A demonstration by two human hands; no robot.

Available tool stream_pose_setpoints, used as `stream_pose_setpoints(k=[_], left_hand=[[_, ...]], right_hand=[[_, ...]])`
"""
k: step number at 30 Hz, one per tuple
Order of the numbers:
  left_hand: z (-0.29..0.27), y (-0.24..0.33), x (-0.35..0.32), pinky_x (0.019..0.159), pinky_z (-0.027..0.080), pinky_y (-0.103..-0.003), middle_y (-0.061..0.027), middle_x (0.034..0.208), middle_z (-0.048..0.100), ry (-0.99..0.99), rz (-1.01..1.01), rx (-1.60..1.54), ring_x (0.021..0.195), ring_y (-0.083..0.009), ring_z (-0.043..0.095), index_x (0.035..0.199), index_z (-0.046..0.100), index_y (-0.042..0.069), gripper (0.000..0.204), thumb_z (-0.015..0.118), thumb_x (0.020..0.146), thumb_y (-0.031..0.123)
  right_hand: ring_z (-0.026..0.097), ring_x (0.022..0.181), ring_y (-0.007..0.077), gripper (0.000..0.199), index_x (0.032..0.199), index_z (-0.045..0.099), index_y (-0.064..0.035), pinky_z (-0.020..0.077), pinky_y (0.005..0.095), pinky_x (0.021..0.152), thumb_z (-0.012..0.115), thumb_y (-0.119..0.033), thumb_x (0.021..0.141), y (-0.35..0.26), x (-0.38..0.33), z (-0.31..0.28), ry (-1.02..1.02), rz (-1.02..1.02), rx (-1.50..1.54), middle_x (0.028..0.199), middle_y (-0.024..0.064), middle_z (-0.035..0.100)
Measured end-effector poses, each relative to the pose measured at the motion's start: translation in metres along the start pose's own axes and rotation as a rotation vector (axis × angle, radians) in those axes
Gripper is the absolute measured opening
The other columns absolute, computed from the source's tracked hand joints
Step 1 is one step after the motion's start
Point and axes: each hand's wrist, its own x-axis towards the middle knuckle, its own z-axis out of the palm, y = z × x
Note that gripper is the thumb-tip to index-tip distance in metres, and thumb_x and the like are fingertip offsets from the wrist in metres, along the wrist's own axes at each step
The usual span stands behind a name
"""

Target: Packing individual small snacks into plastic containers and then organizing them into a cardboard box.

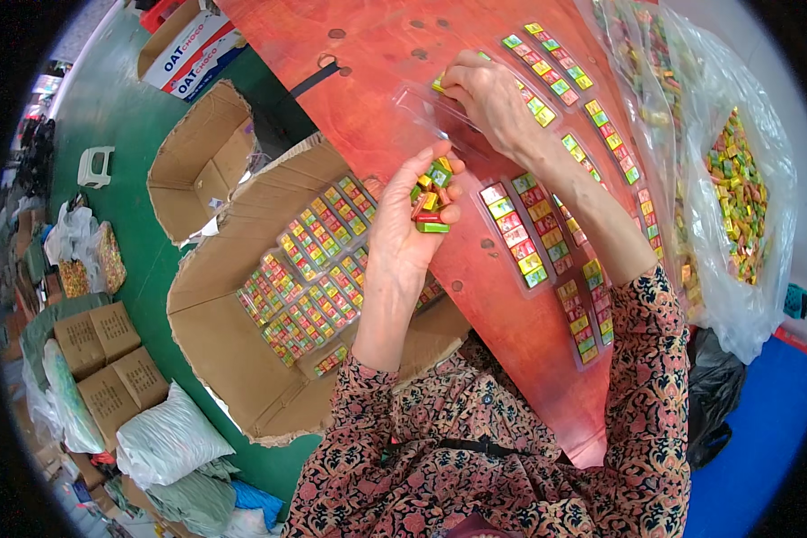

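Note:
My left hand (410, 215) is raised over the red board (394, 54), palm up, and holds a small pile of wrapped square candies (432, 193) in green, yellow and red. My right hand (486, 94) reaches further out and rests its fingertips on a clear plastic tray (430, 112) lying on the board, with a yellow-green candy at its fingers. Several filled strip trays of candies (516, 235) lie on the board beside my right forearm.
An open cardboard box (233, 359) on the left holds several filled candy trays (309, 273). A large clear bag of loose candies (735, 197) sits at the right. An empty carton (197, 161), small boxes (99, 359) and white sacks (166, 439) stand on the green floor.

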Motion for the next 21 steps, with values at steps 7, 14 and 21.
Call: stream_pose_setpoints(k=[7,14,21], left_hand=[[0.002,-0.001,0.000,0.043,0.041,-0.025,-0.0119,0.084,0.060,0.004,0.003,0.003,0.063,-0.0172,0.053,0.105,0.057,0.003,0.026,0.058,0.085,0.020],[0.003,0.000,-0.002,0.042,0.038,-0.023,-0.0116,0.085,0.060,0.010,0.005,0.008,0.064,-0.0172,0.051,0.105,0.056,0.003,0.026,0.058,0.085,0.020],[0.005,-0.003,0.000,0.041,0.036,-0.021,-0.0105,0.086,0.059,0.005,0.013,0.030,0.066,-0.0170,0.050,0.105,0.057,0.003,0.026,0.057,0.085,0.020]], right_hand=[[0.060,0.074,0.0284,0.013,0.084,0.064,0.0007,0.0459,0.0364,0.064,0.064,-0.005,0.072,0.001,0.000,-0.002,0.064,0.207,0.170,0.078,0.0126,0.058],[0.056,0.070,0.0262,0.016,0.086,0.065,-0.0005,0.0429,0.0356,0.061,0.066,-0.011,0.074,0.007,-0.007,-0.009,0.154,0.229,-0.002,0.076,0.0118,0.054],[0.053,0.077,0.0281,0.015,0.085,0.066,-0.0018,0.0436,0.0376,0.066,0.065,-0.011,0.074,0.001,-0.013,-0.007,0.138,0.070,-0.111,0.076,0.0118,0.053]])
